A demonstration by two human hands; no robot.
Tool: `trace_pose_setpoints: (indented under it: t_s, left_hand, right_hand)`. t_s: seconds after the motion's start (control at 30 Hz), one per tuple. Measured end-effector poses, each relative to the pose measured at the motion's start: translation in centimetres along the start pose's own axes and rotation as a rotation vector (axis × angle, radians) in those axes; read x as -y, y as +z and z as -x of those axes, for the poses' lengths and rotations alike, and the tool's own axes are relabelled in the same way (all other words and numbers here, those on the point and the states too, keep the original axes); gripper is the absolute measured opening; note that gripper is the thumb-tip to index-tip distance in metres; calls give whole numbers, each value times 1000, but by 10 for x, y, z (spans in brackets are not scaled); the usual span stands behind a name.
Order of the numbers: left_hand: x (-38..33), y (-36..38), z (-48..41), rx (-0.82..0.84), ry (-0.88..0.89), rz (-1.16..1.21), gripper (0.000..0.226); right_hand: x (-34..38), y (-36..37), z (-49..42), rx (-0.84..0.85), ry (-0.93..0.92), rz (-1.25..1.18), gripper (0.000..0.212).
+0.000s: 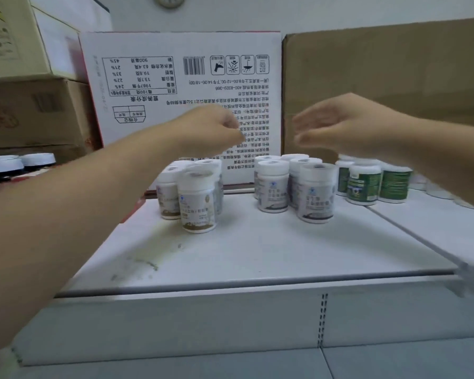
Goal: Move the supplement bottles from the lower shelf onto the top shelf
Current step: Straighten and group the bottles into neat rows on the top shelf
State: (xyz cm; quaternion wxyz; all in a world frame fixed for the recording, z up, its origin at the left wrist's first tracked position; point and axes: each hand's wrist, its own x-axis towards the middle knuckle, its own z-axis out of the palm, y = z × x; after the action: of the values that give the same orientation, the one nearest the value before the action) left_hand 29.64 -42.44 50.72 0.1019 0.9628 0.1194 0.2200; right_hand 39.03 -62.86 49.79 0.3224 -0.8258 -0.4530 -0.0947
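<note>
White supplement bottles stand in two clusters on the white top shelf (pixel 257 255): a left cluster (pixel 197 198) and a right cluster (pixel 309 192). Green-labelled bottles (pixel 367 181) stand further right. My left hand (pixel 214 129) hovers above the left cluster with its fingers curled in and nothing in it. My right hand (pixel 348 124) hangs above the right cluster, fingers apart and blurred, holding nothing. The lower shelf is out of view.
An upside-down white printed carton (pixel 181 86) and a brown cardboard box (pixel 381 83) stand behind the bottles. Stacked cartons (pixel 33 105) and dark bottles with white caps (pixel 19 162) are at the left. A metal rail (pixel 257 283) runs along the shelf's front edge.
</note>
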Motion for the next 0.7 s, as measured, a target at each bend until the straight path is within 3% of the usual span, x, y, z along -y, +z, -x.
trace_pose_setpoints:
  t_s: [0.13,0.23,0.3,0.43,0.57,0.7]
  left_hand:
    - [-30,27,-21,88,-22,1,28]
    - [-45,45,-31,97,-75,13,46]
    - [-50,57,-35,94,-127,39,57]
    - [-44,82,-43,38,-237,124,59]
    - [-34,104,-43,-57,-346,421,62]
    - [-28,118,-43,-103,-403,681,90]
  right_hand:
    - [-44,7,7,75,44,6,59]
    - [-63,21,4,102,74,-40,77]
    - [-74,31,-1,99,71,-108,77]
    - [-91,46,-11,83,58,-316,91]
    - [-104,58,-13,112,11,-490,85]
    - [-112,68,-15,142,-30,-506,88]
